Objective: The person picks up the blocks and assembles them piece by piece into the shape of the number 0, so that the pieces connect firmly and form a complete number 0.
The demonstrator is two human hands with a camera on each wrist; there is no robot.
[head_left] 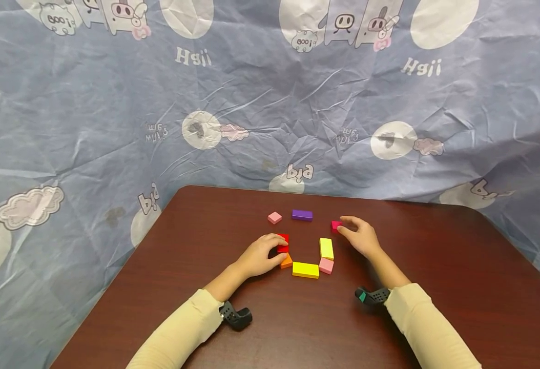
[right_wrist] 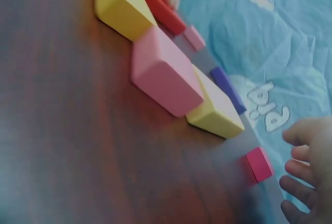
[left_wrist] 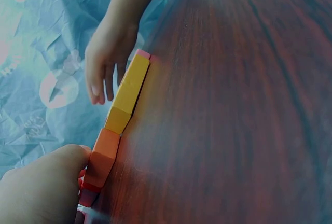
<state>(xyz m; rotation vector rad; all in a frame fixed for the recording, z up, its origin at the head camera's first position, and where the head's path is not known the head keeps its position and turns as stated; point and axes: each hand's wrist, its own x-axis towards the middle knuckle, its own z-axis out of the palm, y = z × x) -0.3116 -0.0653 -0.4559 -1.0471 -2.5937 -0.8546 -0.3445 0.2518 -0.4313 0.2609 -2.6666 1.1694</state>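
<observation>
My left hand [head_left: 258, 256] bends over a red block [head_left: 283, 247], fingers on its top and far side. The thumb lies against an orange triangular block [head_left: 286, 261], which adjoins the red one. In the left wrist view the thumb meets the orange block [left_wrist: 104, 154] near its upper edge. Over on the right, my right hand [head_left: 362, 238] is beside a small crimson block [head_left: 336, 226], fingers loosely spread. The right wrist view shows a gap between those fingers and the crimson block [right_wrist: 259, 164].
A yellow block [head_left: 305, 270], a pink block [head_left: 326, 265] and a pale yellow block [head_left: 326, 248] form a bent row. Farther back lie a small pink block [head_left: 274, 218] and a purple block [head_left: 302, 215]. A patterned blue cloth [head_left: 261, 102] hangs behind the brown table [head_left: 270, 328].
</observation>
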